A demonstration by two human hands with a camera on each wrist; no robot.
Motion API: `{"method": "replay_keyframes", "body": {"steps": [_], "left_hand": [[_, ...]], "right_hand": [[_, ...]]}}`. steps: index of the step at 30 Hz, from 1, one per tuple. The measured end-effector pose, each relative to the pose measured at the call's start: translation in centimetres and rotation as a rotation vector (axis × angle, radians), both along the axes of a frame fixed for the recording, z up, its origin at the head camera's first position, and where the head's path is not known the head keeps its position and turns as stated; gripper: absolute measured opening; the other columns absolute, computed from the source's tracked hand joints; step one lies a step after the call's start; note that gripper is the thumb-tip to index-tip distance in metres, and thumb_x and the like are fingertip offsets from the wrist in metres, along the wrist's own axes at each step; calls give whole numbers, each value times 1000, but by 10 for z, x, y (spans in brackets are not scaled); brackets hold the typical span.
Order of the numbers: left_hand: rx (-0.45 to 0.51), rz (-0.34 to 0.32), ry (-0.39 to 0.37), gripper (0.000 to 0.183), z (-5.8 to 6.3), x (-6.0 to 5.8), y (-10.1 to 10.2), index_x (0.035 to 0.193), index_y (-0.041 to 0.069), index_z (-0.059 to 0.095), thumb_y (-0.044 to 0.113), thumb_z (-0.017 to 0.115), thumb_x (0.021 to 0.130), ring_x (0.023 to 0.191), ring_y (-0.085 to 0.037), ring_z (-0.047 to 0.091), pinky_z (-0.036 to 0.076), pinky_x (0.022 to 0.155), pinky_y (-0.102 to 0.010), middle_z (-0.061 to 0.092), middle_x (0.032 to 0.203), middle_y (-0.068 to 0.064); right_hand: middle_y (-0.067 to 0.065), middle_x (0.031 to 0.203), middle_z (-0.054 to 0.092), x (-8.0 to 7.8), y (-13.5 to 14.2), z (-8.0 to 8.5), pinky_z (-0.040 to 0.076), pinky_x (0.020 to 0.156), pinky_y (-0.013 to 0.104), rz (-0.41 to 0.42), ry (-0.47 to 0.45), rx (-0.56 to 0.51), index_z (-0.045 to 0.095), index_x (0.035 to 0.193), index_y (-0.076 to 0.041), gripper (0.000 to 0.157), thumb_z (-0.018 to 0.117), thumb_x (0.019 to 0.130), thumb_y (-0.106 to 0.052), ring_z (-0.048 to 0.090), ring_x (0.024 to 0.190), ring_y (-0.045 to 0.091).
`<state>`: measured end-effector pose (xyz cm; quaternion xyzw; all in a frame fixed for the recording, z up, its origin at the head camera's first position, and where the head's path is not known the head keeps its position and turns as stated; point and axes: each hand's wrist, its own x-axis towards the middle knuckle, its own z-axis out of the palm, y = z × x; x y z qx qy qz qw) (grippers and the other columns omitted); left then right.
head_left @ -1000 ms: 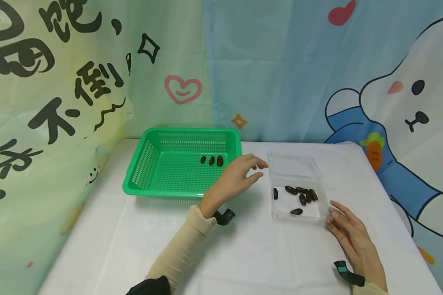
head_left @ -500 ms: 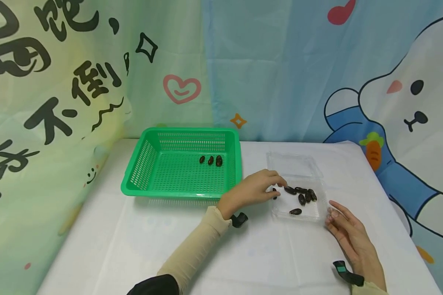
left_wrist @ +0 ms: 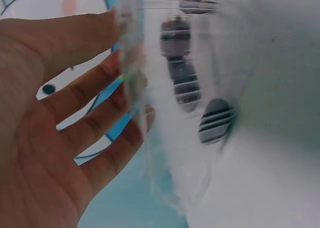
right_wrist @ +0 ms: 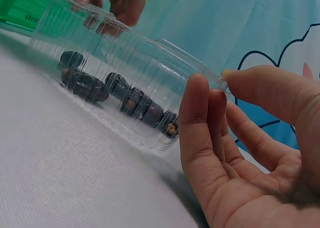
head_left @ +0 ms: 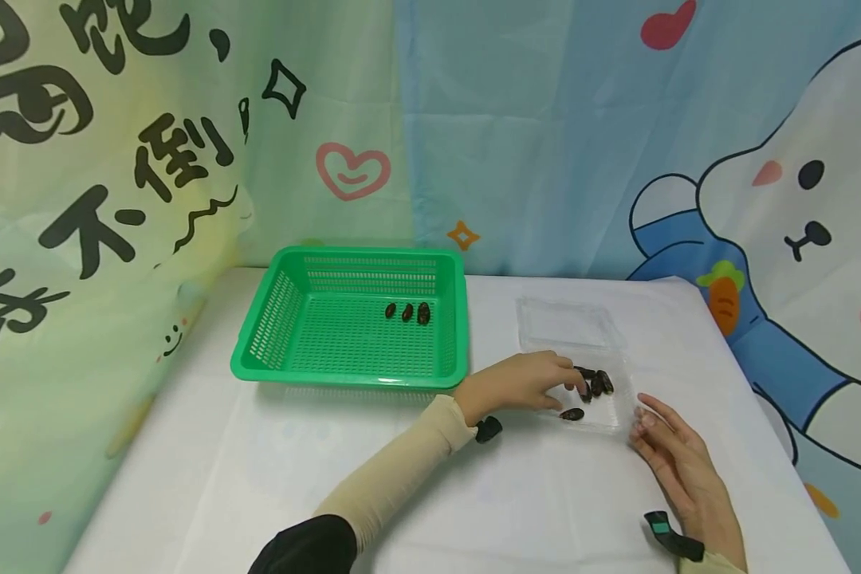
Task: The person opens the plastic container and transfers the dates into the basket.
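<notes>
A clear plastic box [head_left: 603,422] holds several dark brown, oval, wrinkled fruits that look like dates [left_wrist: 216,120]. My left hand [head_left: 520,387] reaches in over the box's left side, thumb and fingers apart and pointing down among the dates. Its index fingertip is right at one date, and the hand covers the box's left part. Through the clear wall, the left wrist view shows those fingers spread. At the box's right edge, my right hand [head_left: 689,466] pinches the rim between thumb and fingers, plainly seen in the right wrist view. One date [head_left: 572,414] lies apart near the front wall.
A green plastic basket [head_left: 344,381] stands at the left, with several dates [head_left: 407,312] in a row on its floor. The box's clear lid [head_left: 570,323] lies folded back behind it. A white cloth [head_left: 273,486] covers the table; a printed curtain [head_left: 516,159] hangs behind.
My left hand has moved right and down, from beside the basket to over the box, and now hides the dates on its left. The right hand has stayed at the box's edge.
</notes>
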<state>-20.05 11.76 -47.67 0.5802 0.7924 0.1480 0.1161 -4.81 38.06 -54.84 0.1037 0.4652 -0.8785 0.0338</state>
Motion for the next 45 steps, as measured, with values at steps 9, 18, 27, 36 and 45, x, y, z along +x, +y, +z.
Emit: {"method": "replay_keyframes", "body": {"steps": [9, 18, 27, 36, 45], "left_hand": [[-108, -38, -41, 38, -17, -4, 22, 137, 19, 67, 15, 71, 100, 120, -10, 64, 48, 97, -14, 69, 129, 1], [-160, -39, -22, 36, -28, -4, 33, 135, 26, 69, 22, 73, 99, 113, -3, 62, 47, 93, -12, 69, 123, 8], [-185, -2, -4, 31, -28, -2, 37, 127, 31, 73, 25, 77, 97, 103, 1, 60, 47, 87, -13, 67, 119, 13], [-204, 23, 55, 25, -25, -1, 40, 124, 27, 70, 22, 72, 100, 103, -1, 60, 49, 89, -16, 67, 115, 12], [-111, 10, 58, 22, -29, 1, 39, 117, 21, 75, 8, 63, 103, 107, -4, 63, 48, 91, -12, 69, 114, 7]], "right_hand": [[-4, 112, 69, -4, 0, 0, 60, 88, 23, 6, -1, 28, 65, 137, -21, 41, 51, 107, 3, 69, 95, 8], [-6, 112, 69, -3, 0, 0, 60, 88, 22, -12, -38, 34, 66, 136, -25, 41, 52, 107, 1, 68, 95, 7], [-6, 112, 70, -5, -3, 2, 60, 88, 22, -20, -46, 51, 67, 134, -25, 40, 53, 106, 1, 68, 95, 7], [-5, 113, 70, -4, -2, 2, 61, 88, 23, -16, -26, 15, 65, 138, -23, 41, 52, 107, 1, 69, 96, 8], [-5, 112, 71, -1, -1, 1, 61, 88, 23, -13, -42, 1, 65, 138, -23, 41, 52, 107, 1, 69, 96, 8]]}}
